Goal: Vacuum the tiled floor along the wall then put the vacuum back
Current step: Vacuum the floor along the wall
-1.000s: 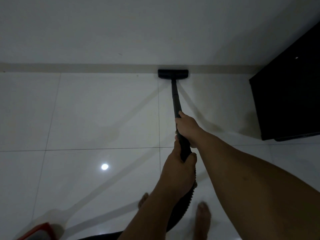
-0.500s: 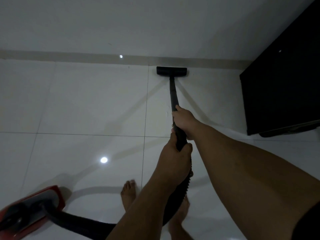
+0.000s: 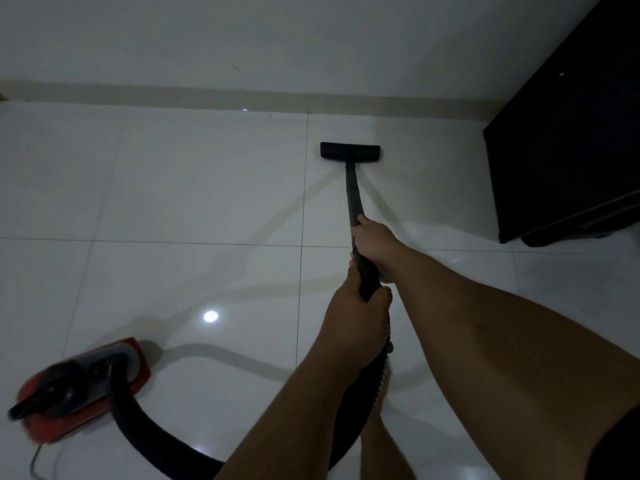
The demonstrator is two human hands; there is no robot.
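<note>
Hands (image 3: 360, 317) clenched — vacuum wand (image 3: 354, 195)

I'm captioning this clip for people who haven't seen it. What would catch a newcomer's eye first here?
Two bare arms reach in from the lower right, the right hand and the left hand both gripping a black vacuum wand. Its floor head sits on pale glossy tiles, short of the wall's skirting. At lower left lies the red vacuum body, its black hose curving towards the person.
</note>
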